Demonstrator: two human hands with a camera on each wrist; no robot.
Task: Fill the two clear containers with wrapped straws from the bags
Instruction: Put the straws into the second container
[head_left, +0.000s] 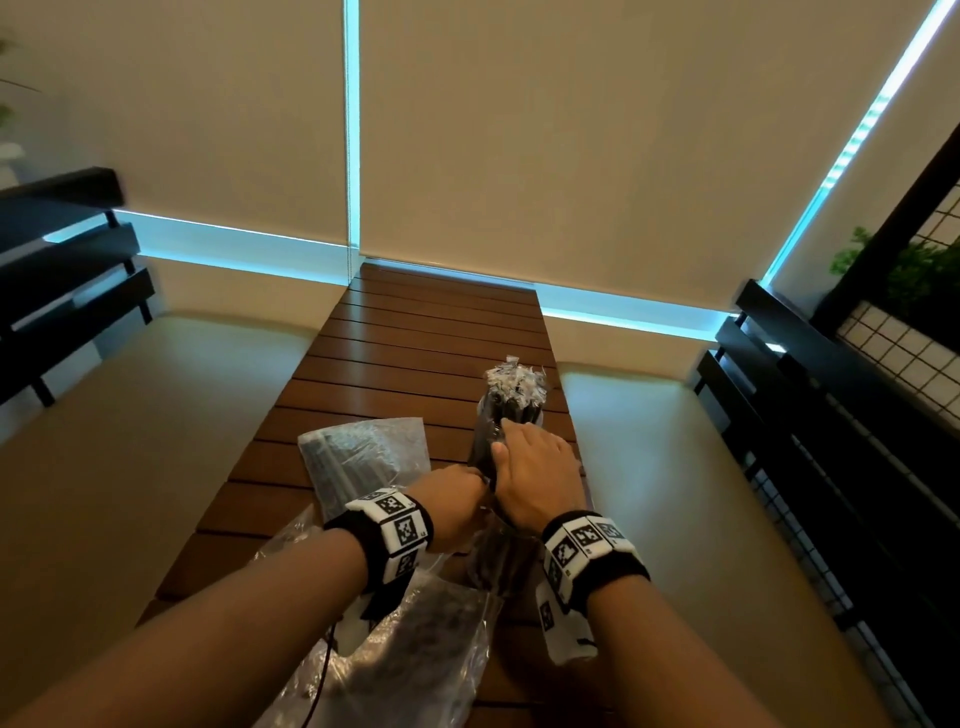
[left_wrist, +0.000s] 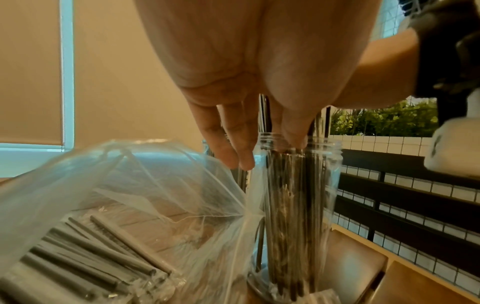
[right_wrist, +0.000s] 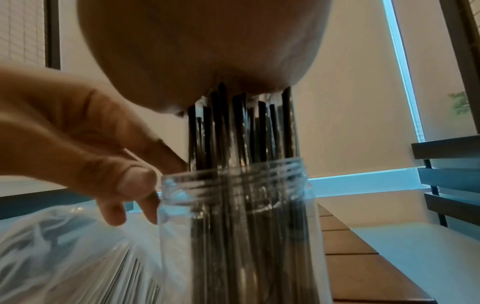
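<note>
A long slatted wooden table (head_left: 415, 338) runs away from the person, between pale bench seats (head_left: 156, 415) with dark rails (head_left: 67, 270) on either side. Drawn blinds (head_left: 519, 130) fill the far wall.

On the near end of the table lies a crumpled clear bag (head_left: 415, 639), and the left wrist view shows dark wrapped straws (left_wrist: 85, 265) lying loose inside it. A second bag (head_left: 363, 457), flatter and also holding straws, lies just beyond it, to the left.

To the right of that bag a far jar (head_left: 511, 410) stands upright, packed with straws whose clear wrapper ends bunch above its mouth. Nearer, under both hands, a second jar (right_wrist: 239, 226) stands upright with a threaded mouth. A bundle (right_wrist: 241, 127) of dark straws stands in it, the tops rising above the rim.

The right hand (head_left: 535, 478) sits on top of this bundle, palm down on the straw ends; its fingers cannot be seen clearly enough to tell whether they curl round the straws. The left hand (head_left: 457, 504) is beside the mouth of the jar, fingers (left_wrist: 233, 144) loosely extended and pointing down at the rim, holding nothing.
</note>
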